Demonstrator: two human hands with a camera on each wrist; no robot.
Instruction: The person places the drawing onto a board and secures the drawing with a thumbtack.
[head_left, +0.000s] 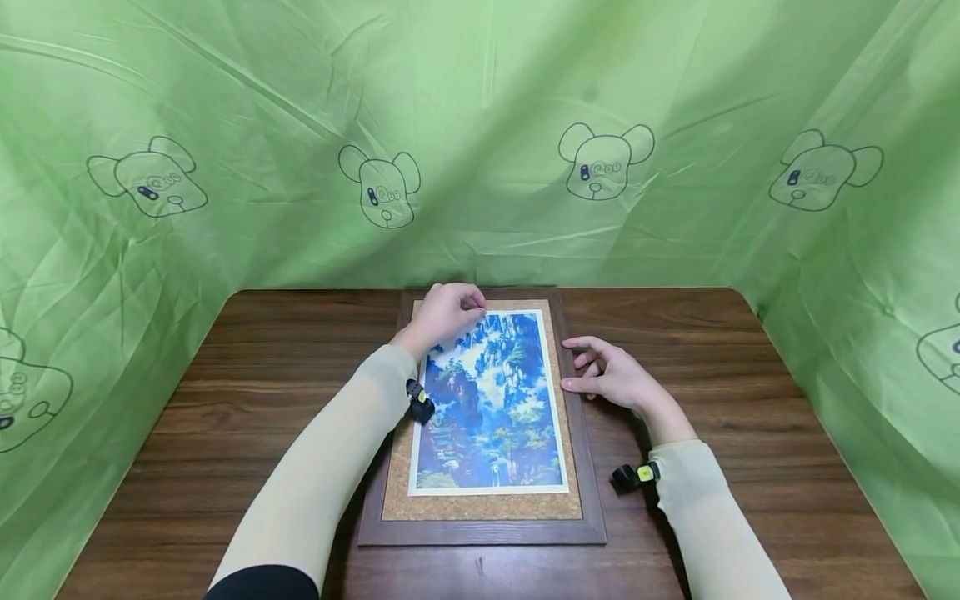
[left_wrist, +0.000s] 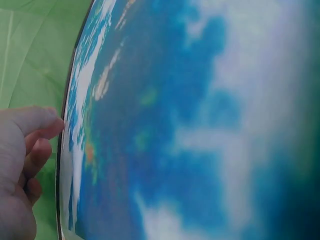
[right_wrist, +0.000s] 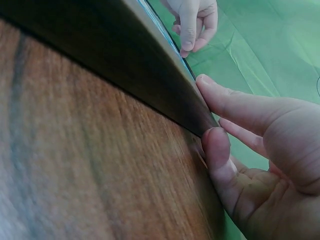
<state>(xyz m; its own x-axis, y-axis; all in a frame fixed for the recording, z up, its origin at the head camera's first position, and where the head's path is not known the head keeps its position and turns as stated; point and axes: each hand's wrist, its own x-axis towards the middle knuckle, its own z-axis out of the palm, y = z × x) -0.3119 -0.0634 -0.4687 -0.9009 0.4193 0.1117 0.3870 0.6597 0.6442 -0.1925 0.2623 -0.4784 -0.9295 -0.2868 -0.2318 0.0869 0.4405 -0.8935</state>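
Observation:
A blue landscape print [head_left: 491, 408] with a white border lies on a cork board [head_left: 480, 507] inside a dark brown frame [head_left: 480, 533]. My left hand [head_left: 448, 310] reaches over the print's upper left. Its thumb and index tips come together at the middle of the print's top edge; I cannot tell whether they pinch anything. In the left wrist view the left hand [left_wrist: 22, 165] is beside that edge, other fingers curled. My right hand [head_left: 615, 371] touches the frame's right side with index and thumb tips set apart. The right wrist view shows the right hand [right_wrist: 265, 145] against the frame's side [right_wrist: 150, 65].
The frame rests on a brown wood-grain table [head_left: 285, 367], near its back edge. Green cloth [head_left: 480, 100] with printed bear heads hangs behind and along both sides. Small black cameras sit on both wrists, the right wrist camera [head_left: 626, 478] close to the tabletop.

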